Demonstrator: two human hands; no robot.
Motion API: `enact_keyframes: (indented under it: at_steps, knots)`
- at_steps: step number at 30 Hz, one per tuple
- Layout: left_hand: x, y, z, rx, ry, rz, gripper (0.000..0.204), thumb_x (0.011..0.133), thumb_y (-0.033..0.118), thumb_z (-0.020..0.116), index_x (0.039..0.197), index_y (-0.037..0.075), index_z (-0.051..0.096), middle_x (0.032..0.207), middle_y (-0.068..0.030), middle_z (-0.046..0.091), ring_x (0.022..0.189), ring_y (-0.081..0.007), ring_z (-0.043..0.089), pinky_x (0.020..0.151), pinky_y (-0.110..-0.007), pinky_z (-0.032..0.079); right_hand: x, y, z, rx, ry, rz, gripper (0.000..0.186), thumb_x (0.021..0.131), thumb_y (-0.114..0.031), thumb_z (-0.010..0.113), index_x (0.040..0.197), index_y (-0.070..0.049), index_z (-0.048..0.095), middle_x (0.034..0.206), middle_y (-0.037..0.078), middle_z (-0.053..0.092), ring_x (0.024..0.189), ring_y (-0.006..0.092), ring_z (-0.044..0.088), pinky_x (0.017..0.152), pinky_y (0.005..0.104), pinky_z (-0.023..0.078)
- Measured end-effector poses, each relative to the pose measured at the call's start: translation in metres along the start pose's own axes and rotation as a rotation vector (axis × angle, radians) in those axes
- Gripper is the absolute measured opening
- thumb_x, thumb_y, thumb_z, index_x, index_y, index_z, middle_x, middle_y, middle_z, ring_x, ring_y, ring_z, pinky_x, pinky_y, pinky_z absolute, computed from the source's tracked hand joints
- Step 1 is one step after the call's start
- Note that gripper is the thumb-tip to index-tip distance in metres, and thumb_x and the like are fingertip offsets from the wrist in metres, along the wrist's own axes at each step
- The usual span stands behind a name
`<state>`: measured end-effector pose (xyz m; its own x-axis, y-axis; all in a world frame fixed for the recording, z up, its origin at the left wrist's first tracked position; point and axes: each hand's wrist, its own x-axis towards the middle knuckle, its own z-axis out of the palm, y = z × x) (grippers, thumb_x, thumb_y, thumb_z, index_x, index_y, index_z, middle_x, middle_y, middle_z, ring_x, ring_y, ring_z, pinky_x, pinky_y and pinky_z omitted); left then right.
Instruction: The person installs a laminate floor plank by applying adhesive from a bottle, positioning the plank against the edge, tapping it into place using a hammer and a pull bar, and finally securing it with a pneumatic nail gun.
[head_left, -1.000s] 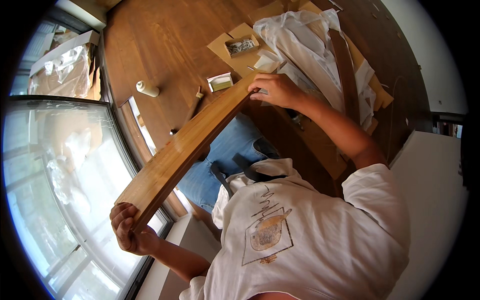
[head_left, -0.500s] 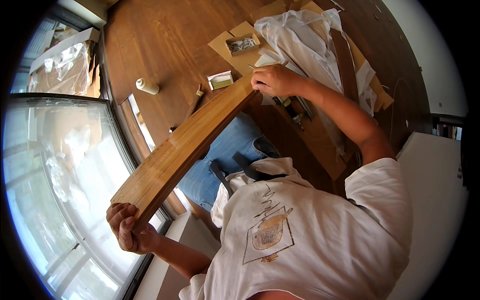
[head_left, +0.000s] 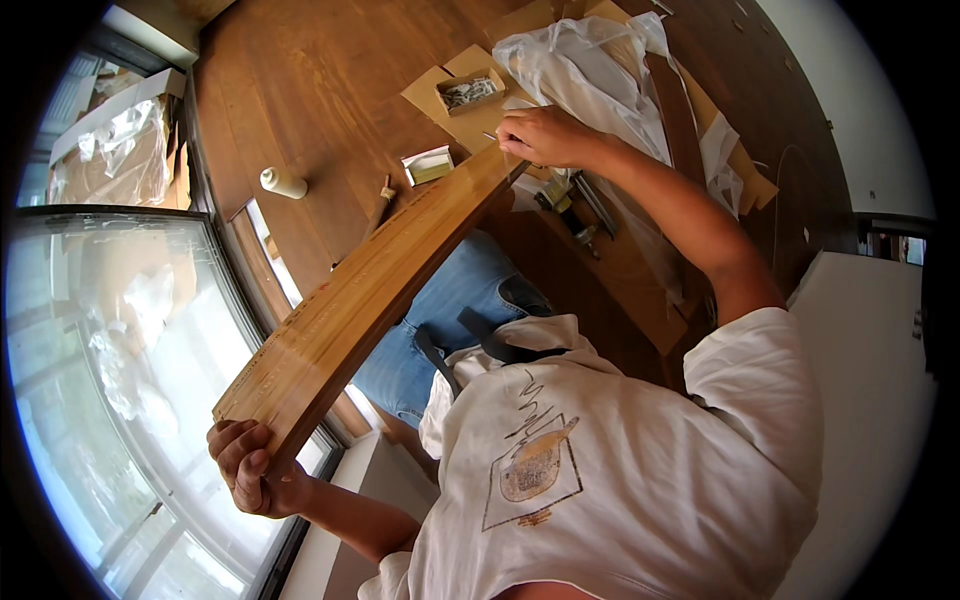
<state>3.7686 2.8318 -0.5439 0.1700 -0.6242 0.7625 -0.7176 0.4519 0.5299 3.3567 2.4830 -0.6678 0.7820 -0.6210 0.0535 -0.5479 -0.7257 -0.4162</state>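
The person is holding a long wooden board [head_left: 370,300] slanting across their lap — the left hand [head_left: 250,465] is gripping its near end, fingers curled under the edge, while the right hand [head_left: 545,135] is pressing on the far end, fingers pinched together as if on something small I cannot make out. The board looks stiff, fairly heavy and smooth-finished, so gripping both ends suits it. On the floor, a white roll [head_left: 283,183], a cardboard tray of hardware [head_left: 468,92] and plastic wrap [head_left: 590,60] are lying nearby.
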Motion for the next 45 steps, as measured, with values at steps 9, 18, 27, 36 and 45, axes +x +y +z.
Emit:
enact_keyframes:
  at_steps: [9,18,27,36,45]
  knots:
    - [-0.005,-0.006,-0.005,-0.026,-0.022,0.007,0.021,0.093,0.032,0.07,0.109,0.02,0.073,0.096,-0.0042,0.074,0.091,-0.0251,0.061,0.087,-0.045,0.044,0.002,0.052,-0.013,-0.141,0.047,0.162,0.021,0.098,-0.025,0.06,0.096,-0.005,0.065,0.098,0.012,0.071,0.093,0.0344,0.069,0.081,0.0447,0.055]
    - [-0.003,-0.005,-0.007,-0.078,-0.075,0.041,0.02,0.093,0.03,0.07,0.11,0.023,0.074,0.094,-0.0019,0.073,0.088,-0.0239,0.06,0.085,-0.043,0.042,0.012,0.12,-0.035,-0.283,0.071,0.273,0.023,0.096,-0.026,0.063,0.098,-0.003,0.066,0.097,0.017,0.071,0.093,0.0372,0.068,0.081,0.047,0.054]
    - [0.0,-0.004,-0.011,-0.104,-0.098,0.039,0.015,0.095,0.024,0.065,0.105,0.023,0.076,0.087,-0.0011,0.071,0.083,-0.0228,0.059,0.083,-0.042,0.04,0.011,0.201,-0.08,-0.416,0.117,0.481,0.026,0.098,-0.031,0.058,0.097,-0.006,0.065,0.098,0.016,0.069,0.097,0.0376,0.067,0.083,0.0486,0.053]
    - [0.001,-0.002,-0.019,-0.165,-0.191,0.075,0.029,0.092,0.035,0.073,0.12,0.028,0.075,0.087,0.0018,0.067,0.086,-0.0221,0.056,0.095,-0.048,0.036,0.008,0.228,-0.122,-0.56,0.116,0.656,0.031,0.095,-0.027,0.057,0.098,0.001,0.07,0.103,0.023,0.073,0.098,0.0419,0.071,0.084,0.0508,0.055]
    - [0.004,0.0,-0.013,-0.17,-0.067,-0.009,0.015,0.088,0.024,0.069,0.097,0.031,0.078,0.084,0.0079,0.07,0.079,-0.0151,0.057,0.104,-0.05,0.033,-0.011,0.342,-0.154,-0.651,0.269,0.851,0.031,0.091,-0.025,0.057,0.097,-0.001,0.076,0.106,0.026,0.073,0.099,0.0433,0.072,0.084,0.0532,0.057]
